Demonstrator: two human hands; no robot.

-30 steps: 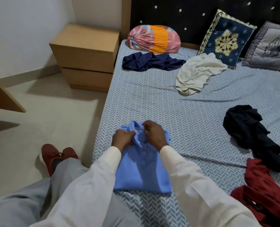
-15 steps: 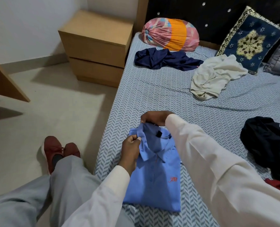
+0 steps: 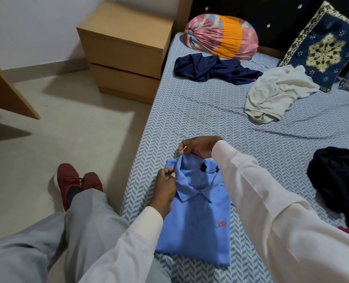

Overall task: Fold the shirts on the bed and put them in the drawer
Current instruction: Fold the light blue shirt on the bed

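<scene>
Navy shirt (image 3: 210, 68) and cream shirt (image 3: 271, 94) (crumpled) lie beyond the blue shirt (image 3: 198, 221).

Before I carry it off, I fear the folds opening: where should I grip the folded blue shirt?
Probably the two long side edges, midway down, reaching under from left and right. The blue shirt lies flat as a rectangle, collar at the far end, so side support should hold the folds.
</scene>
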